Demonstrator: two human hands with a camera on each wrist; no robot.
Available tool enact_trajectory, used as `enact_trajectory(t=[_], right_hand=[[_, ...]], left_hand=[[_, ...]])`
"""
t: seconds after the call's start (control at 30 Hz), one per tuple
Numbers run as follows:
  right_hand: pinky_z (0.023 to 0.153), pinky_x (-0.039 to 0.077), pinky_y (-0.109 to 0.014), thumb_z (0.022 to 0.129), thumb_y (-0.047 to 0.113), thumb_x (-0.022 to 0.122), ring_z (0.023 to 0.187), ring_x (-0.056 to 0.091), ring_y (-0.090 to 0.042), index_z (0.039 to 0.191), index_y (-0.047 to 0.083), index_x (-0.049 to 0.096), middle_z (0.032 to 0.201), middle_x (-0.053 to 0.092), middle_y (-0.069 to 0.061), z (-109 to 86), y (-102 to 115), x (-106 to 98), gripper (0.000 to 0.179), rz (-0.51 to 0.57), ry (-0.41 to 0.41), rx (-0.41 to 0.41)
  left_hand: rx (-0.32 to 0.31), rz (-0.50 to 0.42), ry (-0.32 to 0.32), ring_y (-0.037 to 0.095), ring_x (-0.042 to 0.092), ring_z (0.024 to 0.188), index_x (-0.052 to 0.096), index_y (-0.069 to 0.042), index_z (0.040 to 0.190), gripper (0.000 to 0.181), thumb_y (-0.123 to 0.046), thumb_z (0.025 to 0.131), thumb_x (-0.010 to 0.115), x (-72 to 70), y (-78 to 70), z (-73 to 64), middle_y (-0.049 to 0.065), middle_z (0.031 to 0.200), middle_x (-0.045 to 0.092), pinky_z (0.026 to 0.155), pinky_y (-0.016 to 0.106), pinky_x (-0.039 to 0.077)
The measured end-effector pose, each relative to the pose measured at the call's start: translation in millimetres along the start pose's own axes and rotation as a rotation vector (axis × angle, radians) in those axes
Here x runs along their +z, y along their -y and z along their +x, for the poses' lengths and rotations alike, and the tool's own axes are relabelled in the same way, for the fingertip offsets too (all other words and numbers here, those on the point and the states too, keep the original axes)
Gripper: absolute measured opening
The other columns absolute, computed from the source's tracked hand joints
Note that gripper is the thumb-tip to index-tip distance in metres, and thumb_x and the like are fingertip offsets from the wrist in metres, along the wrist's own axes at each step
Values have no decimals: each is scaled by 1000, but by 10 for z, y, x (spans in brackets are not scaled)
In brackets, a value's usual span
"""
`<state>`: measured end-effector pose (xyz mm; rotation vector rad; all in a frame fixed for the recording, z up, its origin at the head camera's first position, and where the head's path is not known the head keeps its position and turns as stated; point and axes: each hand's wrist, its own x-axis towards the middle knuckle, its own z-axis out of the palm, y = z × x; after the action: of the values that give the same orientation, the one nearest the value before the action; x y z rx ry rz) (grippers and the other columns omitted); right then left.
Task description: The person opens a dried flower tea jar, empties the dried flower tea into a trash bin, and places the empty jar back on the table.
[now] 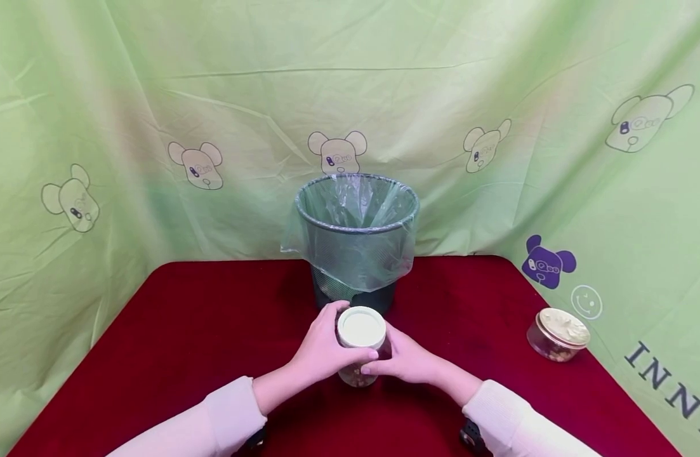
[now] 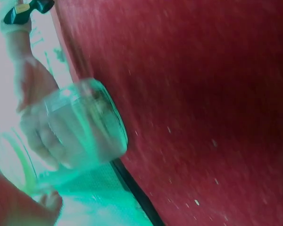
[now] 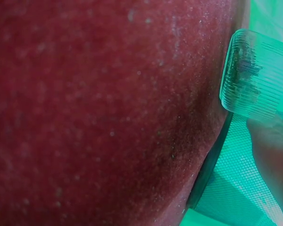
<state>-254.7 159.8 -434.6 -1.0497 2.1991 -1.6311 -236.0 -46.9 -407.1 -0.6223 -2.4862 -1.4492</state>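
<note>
A clear jar [image 1: 358, 377] with a whitish lid [image 1: 362, 327] is held between both hands, close to the middle of the red table. Small brownish pieces lie at its bottom. The left hand [image 1: 318, 348] curls round the upper jar near the lid, thumb across the front. From the other side the right hand [image 1: 409, 359] grips the jar's body, its thumb meeting the left thumb. The left wrist view shows the jar [image 2: 87, 127] with the right hand's fingers behind it. In the right wrist view the jar [image 3: 252, 75] has ridged walls; the hand there is partly cut off.
Behind the jar stands a dark mesh bin [image 1: 332, 285] lined with a translucent green bag [image 1: 361, 254]. A low round container [image 1: 557, 335] with a cream-coloured top sits near the right table edge. Green printed cloth [image 1: 258, 95] surrounds the red-covered table [image 1: 212, 317].
</note>
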Motion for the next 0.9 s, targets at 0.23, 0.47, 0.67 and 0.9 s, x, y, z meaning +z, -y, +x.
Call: enact_trajectory(t=[0.23, 0.47, 0.67, 0.9], right_hand=[[100, 43, -32, 81, 1, 76, 123, 50, -20, 144, 8, 31, 133, 50, -6, -9, 26, 10, 78, -9, -3, 12], [101, 42, -32, 82, 11, 78, 124, 49, -20, 145, 9, 30, 134, 48, -5, -7, 45, 9, 80, -8, 3, 23], [101, 41, -32, 82, 11, 79, 125, 48, -20, 145, 9, 29, 135, 47, -5, -1, 44, 4, 80, 1, 5, 24], [100, 42, -32, 82, 11, 78, 124, 49, -20, 144, 8, 31, 134, 48, -8, -6, 9, -15, 78, -11, -2, 14]], left_hand=[[63, -196, 217, 17, 57, 114, 44, -5, 137, 84, -26, 69, 88, -163, 182, 116, 4, 128, 56, 97, 39, 43], [86, -361, 420, 19, 54, 117, 42, -2, 137, 80, -15, 72, 86, -207, 303, 249, 8, 127, 56, 100, 33, 41], [90, -345, 438, 15, 56, 113, 46, -7, 134, 78, -10, 68, 88, -185, 300, 281, 2, 123, 59, 98, 31, 43], [52, -278, 374, 14, 57, 110, 48, -9, 133, 77, -15, 68, 89, -153, 243, 243, -1, 121, 59, 96, 31, 44]])
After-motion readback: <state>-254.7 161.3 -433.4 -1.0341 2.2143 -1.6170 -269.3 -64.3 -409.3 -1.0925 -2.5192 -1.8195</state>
